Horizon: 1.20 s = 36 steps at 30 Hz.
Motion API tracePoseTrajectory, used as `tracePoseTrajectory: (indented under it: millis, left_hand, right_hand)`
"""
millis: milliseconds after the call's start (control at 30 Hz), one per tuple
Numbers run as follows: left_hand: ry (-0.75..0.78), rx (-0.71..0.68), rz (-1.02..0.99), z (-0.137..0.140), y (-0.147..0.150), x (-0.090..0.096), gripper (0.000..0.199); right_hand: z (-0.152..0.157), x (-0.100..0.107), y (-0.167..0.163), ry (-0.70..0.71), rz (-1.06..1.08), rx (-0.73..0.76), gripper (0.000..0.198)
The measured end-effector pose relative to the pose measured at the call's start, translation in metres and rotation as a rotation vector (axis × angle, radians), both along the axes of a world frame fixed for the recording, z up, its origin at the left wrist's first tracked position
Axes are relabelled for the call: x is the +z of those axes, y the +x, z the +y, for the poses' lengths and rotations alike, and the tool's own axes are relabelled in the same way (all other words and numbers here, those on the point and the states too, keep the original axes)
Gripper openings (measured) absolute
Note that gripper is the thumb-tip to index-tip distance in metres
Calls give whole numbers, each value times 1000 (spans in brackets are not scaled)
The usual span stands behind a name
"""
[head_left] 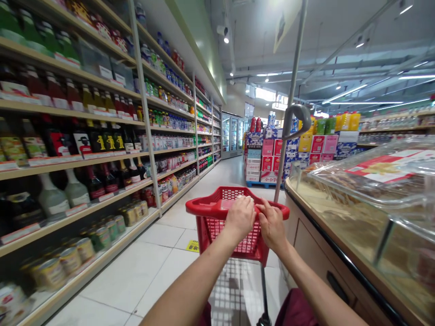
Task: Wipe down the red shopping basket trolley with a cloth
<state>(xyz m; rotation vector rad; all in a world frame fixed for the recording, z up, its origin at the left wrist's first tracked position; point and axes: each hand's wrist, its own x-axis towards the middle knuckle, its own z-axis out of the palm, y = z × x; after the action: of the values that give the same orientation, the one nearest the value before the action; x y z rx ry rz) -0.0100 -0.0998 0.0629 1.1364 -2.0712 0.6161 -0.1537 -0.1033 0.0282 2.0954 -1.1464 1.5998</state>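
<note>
Ahead of me stands a red plastic shopping cart (212,231) with a mesh basket and one thin dark leg going down to a wheel. My left hand (239,217) is closed over the middle of its near red handle (200,208). Something whitish shows by the left fingertips, too small to make out. Right beside it, my right hand (273,225) curls over the same handle, its index finger partly stretched toward the left hand. Both forearms reach forward from below. The inside of the basket is mostly hidden by the hands and rim.
Shelves of bottles (71,190) and cans run along the left. At right, close to the cart, is a display counter (316,244) with clear plastic packs (384,167). A grey pole with a hook (295,122) rises by the cart. Stacked boxes (268,156) and glass-door fridges (233,131) stand ahead.
</note>
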Motion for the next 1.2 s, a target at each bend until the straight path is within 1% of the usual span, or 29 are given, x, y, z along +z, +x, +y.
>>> tracePoseTrajectory:
  millis: [33, 67, 100, 167, 267, 300, 333, 367, 400, 500, 567, 600, 633, 700, 733, 767, 833, 867, 933, 1033, 1067, 1133, 1200]
  left_hand:
    - [4, -24, -15, 0, -9, 1, 34]
    - [5, -37, -19, 1, -12, 2, 34]
    - [4, -40, -17, 2, -7, 3, 34]
    - [-1, -24, 2, 4, 21, 2, 34]
    - [-17, 53, 60, 5, 76, 0, 34]
    - [-33, 94, 95, 5, 88, 0, 33]
    - [-41, 116, 111, 4, 92, -1, 32]
    - [-49, 121, 114, 3, 89, -1, 32]
    - [-56, 108, 104, 3, 80, -2, 31]
    - [-66, -2, 17, 5, 37, -1, 31]
    - [-67, -51, -17, 7, 23, -1, 32]
    - [-67, -56, -19, 8, 25, -1, 33]
    - [-65, -53, -15, 8, 35, -1, 33]
    - [-67, -17, 12, 7, 69, -3, 34]
    - [-70, 10, 30, 5, 88, -4, 35]
    - [-84, 67, 78, 2, 107, -5, 35]
    - [-83, 161, 150, -2, 130, -6, 34]
    - [-89, 198, 182, -4, 132, -7, 33]
    - [-94, 204, 196, -5, 118, -8, 31]
    - [-73, 82, 112, -2, 82, -8, 31]
    - [-60, 39, 81, 0, 76, -7, 31]
    - [-39, -1, 61, 2, 81, -6, 32]
    - [-31, 45, 117, 1, 102, -4, 33]
  right_hand:
    - [0, 0, -1, -4, 11, -2, 42]
    - [-1, 0, -2, -7, 18, -3, 42]
    - [-1, 0, -4, -7, 21, -2, 42]
    - [-2, 1, -7, 6, 16, 4, 41]
    - [-1, 2, -7, 41, -3, 8, 39]
    - [-1, 2, -5, 45, -9, 8, 39]
    - [0, 2, -4, 44, -13, 7, 39]
    - [0, 1, -2, 38, -14, 6, 39]
    - [0, 1, -1, 31, -10, 6, 40]
    - [0, 0, -2, 12, 20, 8, 41]
    - [-1, 1, -6, 14, 31, 9, 42]
    - [-1, 1, -9, 21, 30, 12, 42]
    - [-2, 2, -12, 31, 26, 15, 42]
    - [-2, 2, -17, 58, 15, 26, 42]
    - [-2, 3, -18, 68, 8, 31, 42]
    - [-2, 3, -19, 74, -1, 31, 42]
    - [-1, 3, -18, 76, -13, 26, 42]
    - [-1, 3, -17, 73, -18, 21, 42]
    - [0, 3, -16, 63, -24, 10, 42]
    - [-1, 3, -18, 60, -15, 6, 42]
    - [-2, 3, -20, 60, -11, 7, 42]
    - [-2, 3, -23, 61, -2, 15, 42]
    - [-2, 3, -24, 59, 1, 25, 41]
